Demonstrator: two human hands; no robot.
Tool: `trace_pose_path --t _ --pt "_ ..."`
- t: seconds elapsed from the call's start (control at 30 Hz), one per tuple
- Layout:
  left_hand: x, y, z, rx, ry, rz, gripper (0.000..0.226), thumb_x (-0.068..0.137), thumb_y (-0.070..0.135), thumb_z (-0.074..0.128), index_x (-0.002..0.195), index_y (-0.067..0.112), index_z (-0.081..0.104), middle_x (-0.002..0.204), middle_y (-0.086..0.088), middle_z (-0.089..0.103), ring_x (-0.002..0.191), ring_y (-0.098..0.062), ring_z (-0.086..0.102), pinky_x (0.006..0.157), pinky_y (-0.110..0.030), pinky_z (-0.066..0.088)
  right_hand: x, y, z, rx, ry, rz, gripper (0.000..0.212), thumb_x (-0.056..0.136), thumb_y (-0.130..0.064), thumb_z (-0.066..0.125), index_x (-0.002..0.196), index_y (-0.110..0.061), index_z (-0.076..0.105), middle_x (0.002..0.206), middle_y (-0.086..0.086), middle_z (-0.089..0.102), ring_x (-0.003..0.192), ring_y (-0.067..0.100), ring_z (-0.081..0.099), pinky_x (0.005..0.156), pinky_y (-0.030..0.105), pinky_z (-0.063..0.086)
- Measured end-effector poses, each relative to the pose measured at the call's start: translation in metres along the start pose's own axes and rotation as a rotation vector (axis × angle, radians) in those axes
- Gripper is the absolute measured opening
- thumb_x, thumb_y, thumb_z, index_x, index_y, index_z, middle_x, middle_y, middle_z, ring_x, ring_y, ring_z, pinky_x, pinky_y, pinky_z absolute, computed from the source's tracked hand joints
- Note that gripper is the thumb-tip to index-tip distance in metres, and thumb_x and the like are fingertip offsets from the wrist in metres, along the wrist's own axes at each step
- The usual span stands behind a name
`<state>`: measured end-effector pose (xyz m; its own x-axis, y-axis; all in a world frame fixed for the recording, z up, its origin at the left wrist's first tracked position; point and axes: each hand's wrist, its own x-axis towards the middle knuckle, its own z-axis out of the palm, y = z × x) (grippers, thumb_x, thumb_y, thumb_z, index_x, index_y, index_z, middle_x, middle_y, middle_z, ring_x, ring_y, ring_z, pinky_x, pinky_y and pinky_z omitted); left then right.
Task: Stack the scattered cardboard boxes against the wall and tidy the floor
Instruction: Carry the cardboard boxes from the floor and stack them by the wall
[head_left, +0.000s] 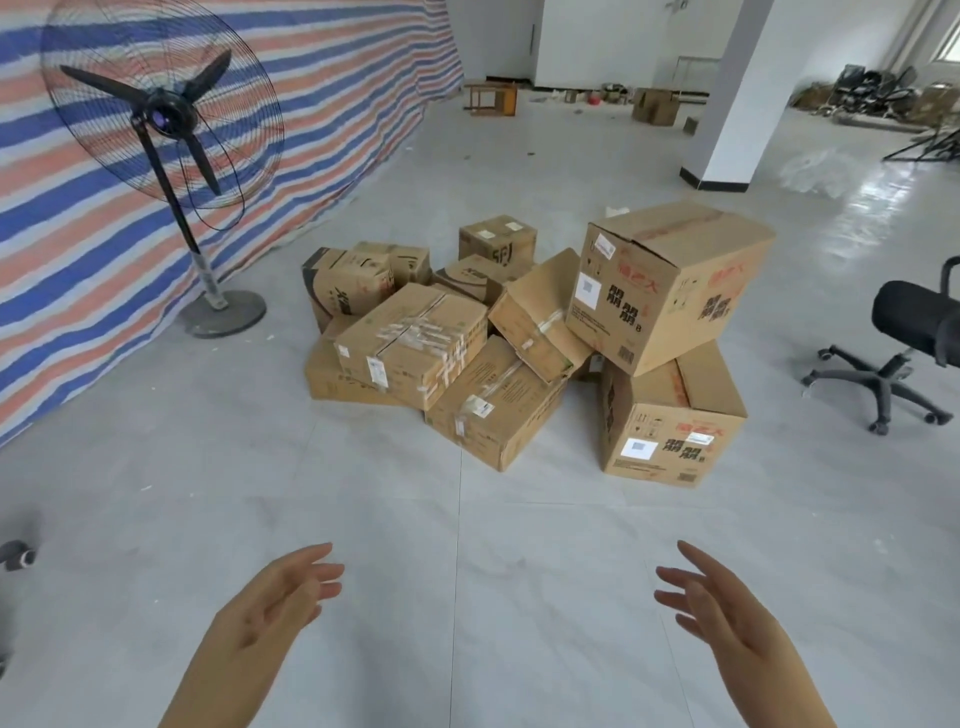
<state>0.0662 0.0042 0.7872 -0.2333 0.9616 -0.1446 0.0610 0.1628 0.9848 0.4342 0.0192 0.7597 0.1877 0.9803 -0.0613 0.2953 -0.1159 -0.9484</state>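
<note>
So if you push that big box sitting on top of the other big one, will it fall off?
Probably. The top box sits crooked and overhangs the lower box, so a push could tip it. It looks taped shut and stiff. Its weight can't be seen.

Bare storeroom: tarpaulin wall (311, 104), piled cardboard boxes (519, 338).

You see matt brown cardboard boxes (519, 332) with glossy clear tape and paper labels, a smooth, slightly glossy tiled floor (415, 519), a woven plastic tarpaulin (311, 104), and a black wire-mesh fan (161, 111).
</note>
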Motion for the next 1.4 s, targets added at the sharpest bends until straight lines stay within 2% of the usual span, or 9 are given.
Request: trace_pose_path --t 0.1,0.37,0.53,0.63,0.77,1.03,1.13,1.3,1.4 --pt "0.063 -0.001 0.002 0.004 0.034 -0.040 0.026 0.094 0.000 0.045 0.099 0.015 0.066 0.092 0.000 0.074 0.079 -0.007 0.070 0.065 -0.013 0.055 0.062 0.007 0.017 0.008 -0.015 0.022 0.030 0.093 -0.017 0.052 0.111 -0.040 0.058 0.102 -0.013 0.072 0.090 0.006 0.070 0.087 0.028 0.050" --pt "0.270 0.043 0.013 0.023 0.026 -0.021 0.024 0.095 0.006 0.046 0.100 0.019 0.066 0.091 0.003 0.074 0.084 -0.010 0.070 0.066 -0.013 0.055 0.240 -0.018 0.086 0.000 0.022 0.060 0.032 0.094 -0.013 0.050 0.108 -0.041 0.057 0.099 -0.015 0.072 0.088 0.007 0.070 0.078 0.026 0.056" --pt "0.389 0.082 0.009 0.058 0.058 0.005 0.021 0.095 0.013 0.049 0.102 0.021 0.067 0.092 0.006 0.074 0.086 -0.010 0.070 0.070 -0.011 0.054 0.348 -0.060 0.134 -0.025 -0.057 0.020 0.057 0.065 -0.079 0.053 0.111 -0.044 0.056 0.101 -0.020 0.071 0.090 0.006 0.069 0.081 0.024 0.053" --pt "0.443 0.088 0.016 0.051 0.082 -0.033 0.020 0.096 0.018 0.049 0.103 0.025 0.066 0.094 0.009 0.073 0.086 -0.007 0.069 0.067 -0.011 0.054 0.406 -0.073 0.157 -0.018 -0.120 0.040 0.032 0.080 -0.056 0.059 0.110 -0.046 0.057 0.105 -0.008 0.072 0.090 0.005 0.069 0.083 0.028 0.052" --pt "0.515 0.077 0.032 0.046 0.148 -0.081 0.022 0.096 0.015 0.048 0.103 0.023 0.067 0.093 0.007 0.074 0.086 -0.009 0.070 0.071 -0.017 0.056 0.506 -0.076 0.178 -0.048 -0.169 0.069 0.089 0.039 -0.097 0.050 0.110 -0.044 0.053 0.099 -0.016 0.071 0.090 0.003 0.068 0.083 0.022 0.053" --pt "0.682 0.064 0.088 -0.018 0.325 -0.244 0.021 0.095 0.007 0.050 0.100 0.018 0.068 0.090 -0.003 0.075 0.090 -0.017 0.069 0.082 -0.033 0.051 0.755 -0.095 0.225 -0.141 -0.348 0.086 0.073 0.066 -0.079 0.047 0.125 -0.035 0.051 0.114 -0.006 0.066 0.094 0.003 0.066 0.084 0.026 0.053" --pt "0.733 0.056 0.106 -0.010 0.316 -0.344 0.021 0.096 0.009 0.050 0.103 0.017 0.067 0.089 0.000 0.075 0.093 -0.019 0.068 0.085 -0.036 0.050 0.846 -0.095 0.244 -0.216 -0.423 0.075 0.083 0.050 -0.098 0.039 0.117 -0.050 0.047 0.110 -0.011 0.067 0.101 0.012 0.065 0.091 0.039 0.051" --pt "0.823 0.004 0.128 -0.067 0.351 -0.562 0.020 0.097 0.021 0.050 0.112 0.016 0.063 0.105 -0.007 0.069 0.101 -0.023 0.065 0.097 -0.044 0.048 0.977 -0.068 0.315 -0.323 -0.592 0.177 0.019 0.098 -0.038 0.041 0.114 -0.036 0.052 0.101 -0.009 0.065 0.095 0.012 0.063 0.085 0.034 0.050" --pt "0.885 -0.062 0.142 -0.101 0.389 -0.737 0.026 0.097 0.025 0.050 0.118 0.013 0.058 0.115 -0.012 0.063 0.107 -0.028 0.060 0.102 -0.047 0.043 1.046 -0.010 0.370 -0.452 -0.617 0.202 0.020 0.100 -0.030 0.041 0.113 -0.040 0.052 0.109 -0.007 0.064 0.098 0.008 0.060 0.090 0.033 0.048"
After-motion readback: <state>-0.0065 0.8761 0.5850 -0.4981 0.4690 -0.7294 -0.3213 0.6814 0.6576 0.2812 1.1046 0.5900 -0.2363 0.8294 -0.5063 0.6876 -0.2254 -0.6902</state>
